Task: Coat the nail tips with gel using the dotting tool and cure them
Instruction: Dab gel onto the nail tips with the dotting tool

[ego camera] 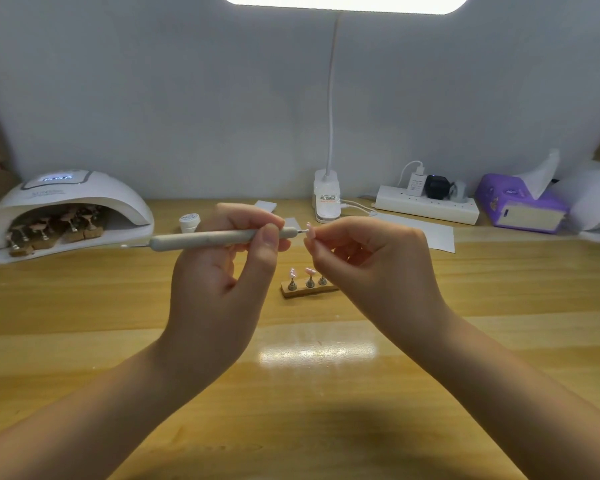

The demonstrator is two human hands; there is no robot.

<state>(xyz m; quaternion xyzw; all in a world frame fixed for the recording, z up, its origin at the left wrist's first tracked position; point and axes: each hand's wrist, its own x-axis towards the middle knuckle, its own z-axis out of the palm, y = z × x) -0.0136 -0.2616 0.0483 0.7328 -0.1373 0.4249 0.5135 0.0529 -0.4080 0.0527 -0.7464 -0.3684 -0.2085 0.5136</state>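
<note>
Coating is midway: left hand (222,271) grips the dotting tool (222,237) against a nail tip (309,230) pinched by the right hand (371,265), while finished racks (49,230) sit inside the curing lamp (66,209) and one stand (309,287) waits on the table (118,306).

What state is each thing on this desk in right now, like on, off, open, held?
Dotting tool: held level by left hand, tip at nail tip.
Nail tip: pinched by right hand.
Curing lamp: display lit, stands inside.
Gel pot: lidded.
Wooden stand: two tips mounted.
Desk lamp: on.
</note>
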